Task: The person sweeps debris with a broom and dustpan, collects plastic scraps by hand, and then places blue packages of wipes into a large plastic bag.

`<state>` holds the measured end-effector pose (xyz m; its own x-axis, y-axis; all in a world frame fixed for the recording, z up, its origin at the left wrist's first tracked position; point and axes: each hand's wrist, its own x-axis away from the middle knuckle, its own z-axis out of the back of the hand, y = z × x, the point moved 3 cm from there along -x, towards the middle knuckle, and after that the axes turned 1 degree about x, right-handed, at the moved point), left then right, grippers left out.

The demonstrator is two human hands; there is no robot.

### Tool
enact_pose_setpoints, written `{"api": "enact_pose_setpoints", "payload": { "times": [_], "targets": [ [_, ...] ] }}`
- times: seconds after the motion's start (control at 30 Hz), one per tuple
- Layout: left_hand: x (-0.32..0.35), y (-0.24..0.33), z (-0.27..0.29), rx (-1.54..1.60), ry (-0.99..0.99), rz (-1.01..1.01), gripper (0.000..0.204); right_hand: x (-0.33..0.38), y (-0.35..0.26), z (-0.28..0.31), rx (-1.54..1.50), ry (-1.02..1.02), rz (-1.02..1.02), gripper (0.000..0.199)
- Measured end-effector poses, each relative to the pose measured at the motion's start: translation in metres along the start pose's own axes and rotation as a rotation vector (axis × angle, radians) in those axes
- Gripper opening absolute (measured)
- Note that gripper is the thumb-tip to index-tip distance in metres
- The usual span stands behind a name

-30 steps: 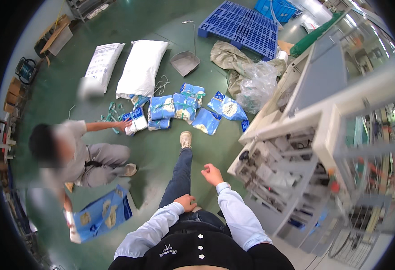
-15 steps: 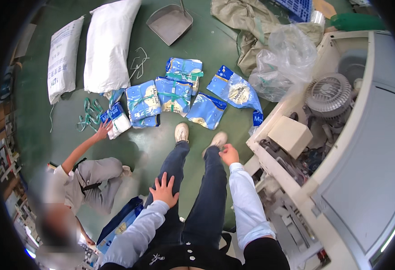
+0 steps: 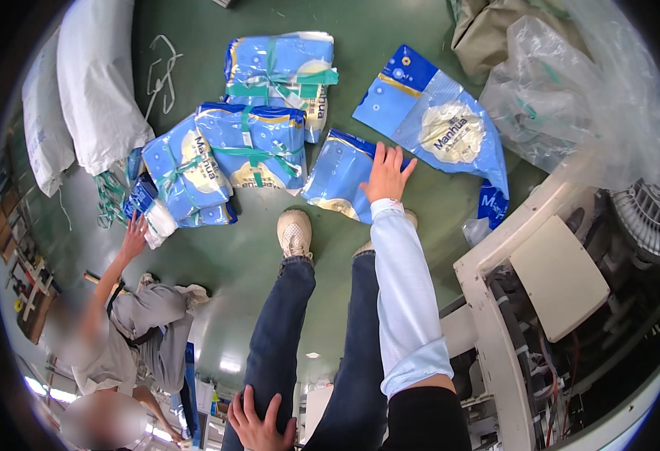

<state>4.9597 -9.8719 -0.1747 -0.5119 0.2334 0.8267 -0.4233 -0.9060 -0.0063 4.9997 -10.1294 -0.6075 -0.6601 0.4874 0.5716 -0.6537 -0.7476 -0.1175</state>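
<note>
My right hand (image 3: 387,174) reaches down with its fingers spread over the right edge of a flat blue plastic bag (image 3: 339,174) on the floor. Whether it presses on the bag or hovers just above, I cannot tell. On my thigh rests my left hand (image 3: 260,422), fingers spread and holding nothing. To the right of the flat bag lies a larger blue bag (image 3: 450,124) with a pale printed patch. Left of it are bundles of folded blue bags (image 3: 251,150) tied with green straps, and another tied bundle (image 3: 279,64) sits farther away.
A co-worker's hand (image 3: 135,234) touches a small blue-and-white bundle (image 3: 157,222) at the left. Stuffed white sacks (image 3: 97,83) lie far left, near green straps (image 3: 109,197). Clear plastic sheeting (image 3: 540,90) and an open machine housing (image 3: 495,255) stand along the right.
My right hand has moved forward from beside my knee to the flat blue bag, and its fingers have spread. My left hand has slid back along my leg. The view has shifted closer to the bags.
</note>
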Motion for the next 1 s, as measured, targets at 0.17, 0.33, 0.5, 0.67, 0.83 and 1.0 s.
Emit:
{"api": "enact_pose_setpoints", "payload": {
  "times": [0.17, 0.33, 0.5, 0.67, 0.83, 1.0],
  "targets": [
    [-0.009, -0.002, -0.01, 0.045, -0.095, 0.022, 0.054, 0.021, 0.056, -0.069, -0.35, -0.516, -0.154, 0.049],
    [-0.016, -0.006, -0.007, 0.045, -0.099, 0.029, 0.052, 0.024, 0.127, 0.001, -0.36, -0.028, 0.02, 0.045],
    [-0.016, -0.005, -0.001, 0.046, -0.051, 0.027, 0.053, -0.046, 0.163, 0.067, -0.052, 0.179, -0.271, 0.046],
    [-0.021, -0.007, -0.002, 0.096, -0.115, 0.027, 0.057, -0.06, 0.183, 0.043, -0.721, -0.105, -0.487, 0.037],
    [-0.006, -0.017, -0.004, 0.182, -0.028, 0.003, 0.055, 0.049, 0.113, 0.058, -1.683, -0.319, -0.488, 0.045],
    [0.016, -0.036, 0.004, 0.356, 0.065, 0.025, 0.06, 0.172, 0.062, 0.165, -1.798, -0.409, -0.481, 0.048]
  ]
}}
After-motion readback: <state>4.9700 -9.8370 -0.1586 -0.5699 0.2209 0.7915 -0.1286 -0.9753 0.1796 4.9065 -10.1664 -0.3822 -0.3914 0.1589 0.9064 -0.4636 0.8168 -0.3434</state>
